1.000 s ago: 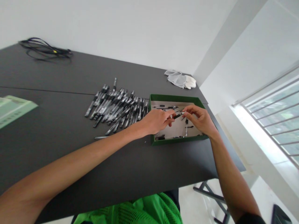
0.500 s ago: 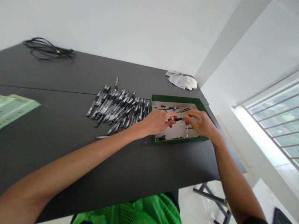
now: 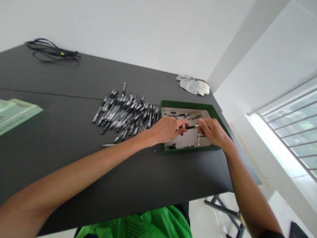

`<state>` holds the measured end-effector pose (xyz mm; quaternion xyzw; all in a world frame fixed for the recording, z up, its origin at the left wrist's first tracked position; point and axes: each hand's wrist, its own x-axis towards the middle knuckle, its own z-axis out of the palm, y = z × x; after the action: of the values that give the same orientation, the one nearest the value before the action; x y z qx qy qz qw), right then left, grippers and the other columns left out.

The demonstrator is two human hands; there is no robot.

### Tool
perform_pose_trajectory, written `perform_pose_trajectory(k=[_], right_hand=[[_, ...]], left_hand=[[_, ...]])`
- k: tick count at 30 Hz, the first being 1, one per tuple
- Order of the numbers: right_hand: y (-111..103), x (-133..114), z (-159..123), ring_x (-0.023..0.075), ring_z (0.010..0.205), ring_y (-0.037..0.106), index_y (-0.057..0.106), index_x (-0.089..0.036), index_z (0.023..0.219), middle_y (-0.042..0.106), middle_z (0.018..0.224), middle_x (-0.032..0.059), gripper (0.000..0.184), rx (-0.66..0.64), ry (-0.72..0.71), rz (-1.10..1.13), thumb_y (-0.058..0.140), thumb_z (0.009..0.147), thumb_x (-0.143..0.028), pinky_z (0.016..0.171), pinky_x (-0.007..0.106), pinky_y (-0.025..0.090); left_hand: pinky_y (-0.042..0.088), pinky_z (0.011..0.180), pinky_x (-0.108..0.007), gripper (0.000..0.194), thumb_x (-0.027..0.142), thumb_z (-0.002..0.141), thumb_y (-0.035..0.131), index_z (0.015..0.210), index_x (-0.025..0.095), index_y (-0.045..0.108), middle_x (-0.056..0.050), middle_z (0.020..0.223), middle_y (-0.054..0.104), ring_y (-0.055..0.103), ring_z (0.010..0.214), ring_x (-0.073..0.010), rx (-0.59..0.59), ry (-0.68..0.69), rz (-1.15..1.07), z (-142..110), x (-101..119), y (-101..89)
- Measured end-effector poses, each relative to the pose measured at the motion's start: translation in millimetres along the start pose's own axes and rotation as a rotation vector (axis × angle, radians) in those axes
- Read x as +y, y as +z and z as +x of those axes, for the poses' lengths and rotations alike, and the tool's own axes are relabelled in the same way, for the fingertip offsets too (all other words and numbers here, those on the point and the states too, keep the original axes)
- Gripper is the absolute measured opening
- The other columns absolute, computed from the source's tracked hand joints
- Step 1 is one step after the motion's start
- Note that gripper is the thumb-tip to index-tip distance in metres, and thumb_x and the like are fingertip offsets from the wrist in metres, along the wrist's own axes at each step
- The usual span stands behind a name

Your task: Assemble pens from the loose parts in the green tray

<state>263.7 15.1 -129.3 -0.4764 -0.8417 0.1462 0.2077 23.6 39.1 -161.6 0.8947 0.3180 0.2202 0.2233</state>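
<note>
Over the green box, my left hand grips a pen by its barrel, the black grip section pointing right. My right hand is closed at the pen's other end, fingertips pinched round a small whitish tip. Whether that tip is joined to the pen is too small to tell. Loose pen parts lie along the box's far side, with more at its near edge and a clear piece below my right fingers. Left of the box, a heap of clear pens with black grips is spread on the table.
The dark table runs up to a white wall. White gloves lie behind the box, and a coiled black cable sits far left. Green printed packaging is at the left edge. A barred window stands to the right.
My right hand has shifted slightly right and down and is more closed, with a whitish tip now showing between the hands. The left hand keeps its hold on the pen.
</note>
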Motion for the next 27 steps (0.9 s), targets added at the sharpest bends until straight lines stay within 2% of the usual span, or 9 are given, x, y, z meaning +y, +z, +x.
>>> perform_pose_trajectory(k=[2, 7, 12, 17, 21, 27], right_hand=[[-1, -1, 0, 0.0148, 0.056, 0.049, 0.051, -0.021, 0.064, 0.051, 0.058, -0.0005, 0.053, -0.005, 0.013, 0.008, 0.036, 0.107, -0.047, 0.064, 0.031, 0.037], [-1, -4, 1, 0.0171, 0.067, 0.053, 0.055, -0.022, 0.078, 0.056, 0.068, 0.0001, 0.032, -0.008, -0.062, -0.009, 0.049, 0.102, -0.041, 0.068, 0.030, 0.039], [1, -1, 1, 0.0154, 0.063, 0.047, 0.046, -0.021, 0.066, 0.049, 0.062, -0.0011, 0.042, -0.023, -0.077, -0.002, 0.049, 0.103, -0.040, 0.069, 0.031, 0.035], [7, 5, -1, 0.0139, 0.058, 0.047, 0.046, -0.020, 0.060, 0.049, 0.055, -0.0011, 0.050, -0.036, -0.035, 0.068, 0.048, 0.104, -0.043, 0.065, 0.031, 0.033], [9, 5, -1, 0.0115, 0.053, 0.044, 0.047, -0.019, 0.060, 0.047, 0.054, -0.0022, 0.054, -0.040, -0.013, 0.112, 0.042, 0.107, -0.046, 0.062, 0.030, 0.032], [4, 1, 1, 0.0125, 0.062, 0.045, 0.053, -0.019, 0.075, 0.049, 0.067, -0.0022, 0.036, 0.039, -0.032, 0.122, 0.051, 0.103, -0.043, 0.062, 0.029, 0.031]], left_hand=[[0.044, 0.068, -0.025, 0.022, 0.032, 0.102, 0.054, 0.115, 0.022, 0.069, -0.001, 0.085, 0.079, 0.073, 0.073, -0.0172, -0.002, -0.004, -0.007, 0, 0, 0.0], [0.044, 0.068, -0.025, 0.021, 0.031, 0.102, 0.054, 0.113, 0.021, 0.069, -0.001, 0.085, 0.079, 0.074, 0.078, -0.0183, 0.004, 0.006, 0.005, 0, 0, -0.1], [0.044, 0.067, -0.024, 0.020, 0.028, 0.102, 0.054, 0.113, 0.022, 0.069, -0.001, 0.088, 0.080, 0.074, 0.076, -0.0171, -0.010, 0.007, 0.001, 1, -2, 0.5], [0.043, 0.065, -0.025, 0.021, 0.038, 0.098, 0.062, 0.109, 0.022, 0.070, -0.001, 0.084, 0.079, 0.072, 0.070, -0.0176, 0.000, 0.002, 0.034, 2, -3, 2.1], [0.044, 0.066, -0.025, 0.020, 0.038, 0.099, 0.062, 0.110, 0.023, 0.069, 0.000, 0.087, 0.080, 0.072, 0.071, -0.0171, 0.017, -0.006, 0.010, 1, -3, 2.6], [0.046, 0.068, -0.024, 0.018, 0.035, 0.100, 0.060, 0.110, 0.021, 0.066, 0.000, 0.088, 0.080, 0.074, 0.078, -0.0177, 0.035, -0.008, -0.041, 0, -1, 2.2]])
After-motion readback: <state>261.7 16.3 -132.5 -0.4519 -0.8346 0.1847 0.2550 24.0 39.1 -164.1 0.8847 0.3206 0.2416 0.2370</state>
